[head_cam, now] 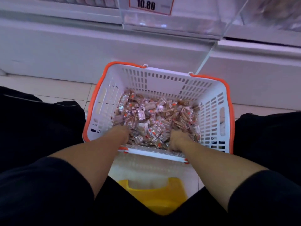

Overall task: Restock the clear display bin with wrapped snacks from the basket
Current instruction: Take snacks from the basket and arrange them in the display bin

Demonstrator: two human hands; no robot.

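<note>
A white slotted basket with an orange rim stands on the floor in front of me. Its bottom is covered with several small wrapped snacks in brown and clear wrappers. Both my hands are dug into the near side of the pile. My left hand is sunk among the wrappers, fingers hidden. My right hand is likewise buried to the knuckles, with snacks heaped against it. The clear display bin sits above at the top of the view, carrying a red-framed price tag reading 10.80.
A white shelf base runs across behind the basket. A yellow stool shows between my legs below. My dark-clothed knees flank the basket on both sides. The floor is pale tile.
</note>
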